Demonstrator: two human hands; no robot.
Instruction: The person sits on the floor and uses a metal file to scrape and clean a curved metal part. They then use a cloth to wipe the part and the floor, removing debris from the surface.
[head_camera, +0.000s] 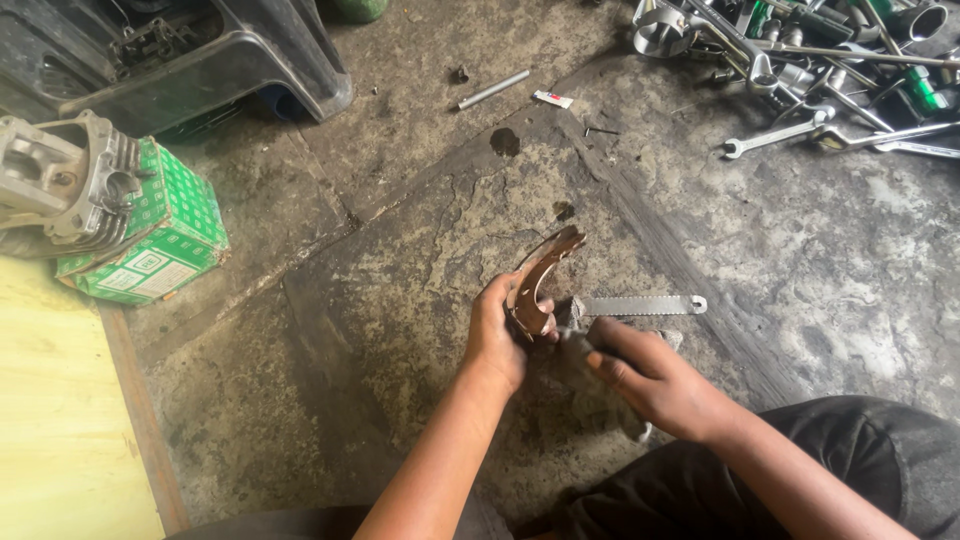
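Note:
My left hand (497, 335) grips a curved, rusty-brown brake shoe (540, 277) and holds it upright over the concrete floor. My right hand (650, 375) is closed around the handle end of a hacksaw blade (640, 305), a flat grey strip with a hole at its far end. The blade's near end meets the lower part of the brake shoe. Both forearms reach in from the bottom of the view, above my dark trouser leg.
A pile of spanners and sockets (820, 60) lies at the top right. A metal engine cylinder (60, 180) rests on a green box (160, 240) at left, beside a dark plastic stool (230, 60) and a yellow board (60, 400). A small rod (493, 89) lies further off.

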